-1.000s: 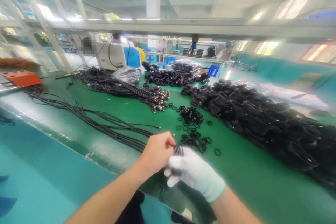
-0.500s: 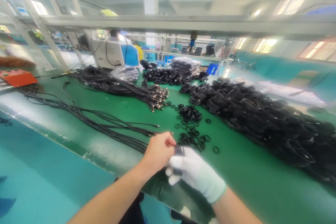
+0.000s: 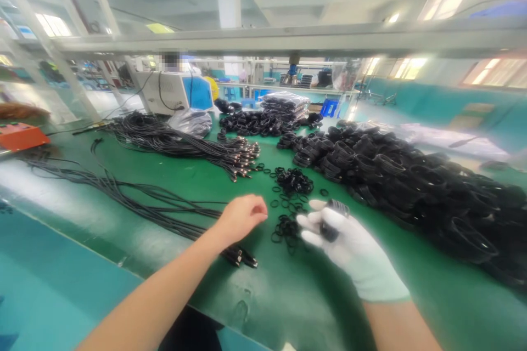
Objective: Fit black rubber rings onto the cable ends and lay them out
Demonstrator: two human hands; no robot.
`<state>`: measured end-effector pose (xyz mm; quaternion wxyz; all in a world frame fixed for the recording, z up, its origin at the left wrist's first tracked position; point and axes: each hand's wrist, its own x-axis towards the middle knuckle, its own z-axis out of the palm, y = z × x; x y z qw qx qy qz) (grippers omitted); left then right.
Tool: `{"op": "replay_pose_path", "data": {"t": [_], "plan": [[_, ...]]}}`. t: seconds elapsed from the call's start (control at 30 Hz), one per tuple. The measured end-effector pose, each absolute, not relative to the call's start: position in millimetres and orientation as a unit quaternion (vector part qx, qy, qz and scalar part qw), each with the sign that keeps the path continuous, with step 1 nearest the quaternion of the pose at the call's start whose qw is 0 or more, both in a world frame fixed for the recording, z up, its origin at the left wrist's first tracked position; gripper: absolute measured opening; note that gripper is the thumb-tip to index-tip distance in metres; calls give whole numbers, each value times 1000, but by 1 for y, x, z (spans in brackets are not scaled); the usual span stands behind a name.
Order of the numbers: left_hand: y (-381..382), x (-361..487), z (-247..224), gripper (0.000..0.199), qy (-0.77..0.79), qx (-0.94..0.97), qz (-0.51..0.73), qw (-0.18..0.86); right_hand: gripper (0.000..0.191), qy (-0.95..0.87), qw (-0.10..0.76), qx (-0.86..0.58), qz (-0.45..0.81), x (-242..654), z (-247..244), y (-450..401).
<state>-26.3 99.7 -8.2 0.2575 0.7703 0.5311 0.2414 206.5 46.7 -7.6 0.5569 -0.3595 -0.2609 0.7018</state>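
Bare left hand (image 3: 245,216) is over the green tabletop (image 3: 284,290), thumb and forefinger drawn together; whether they pinch anything cannot be told. White-gloved right hand (image 3: 343,241) keeps its fingers loosely spread, stacked black bands (image 3: 338,207) around at least one. Small, thin, round, rubber-like black rings (image 3: 285,227) lie scattered between the hands, nearer the right fingertips. Long, slim black cables (image 3: 177,226) run diagonally from far left beneath the left forearm, metal-tipped ends just past it.
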Motion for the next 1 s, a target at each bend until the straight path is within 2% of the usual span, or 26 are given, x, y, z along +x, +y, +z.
{"op": "replay_pose_path", "data": {"t": [0.27,0.4,0.47,0.53,0.67,0.77,0.87,1.0], "plan": [[121,14,-29,7,485,819,183,247,31,-269,540,-374,704,201,-8,44],[124,7,-20,4,483,808,197,275,32,-285,534,-371,704,197,-9,43],[117,1,-12,8,476,800,207,299,33,-297,537,-368,699,193,-10,43],[104,-2,-4,14,459,782,228,354,38,-310,535,-375,691,186,-12,45],[74,4,0,14,415,665,313,537,53,-334,542,-409,654,168,-17,47],[58,11,-5,13,433,628,350,543,49,-331,557,-428,630,156,-21,44],[49,11,-10,11,426,603,378,558,38,-246,560,-328,720,153,-25,38],[39,2,-7,11,272,465,430,724,35,-248,460,-89,848,159,-27,31]]}}
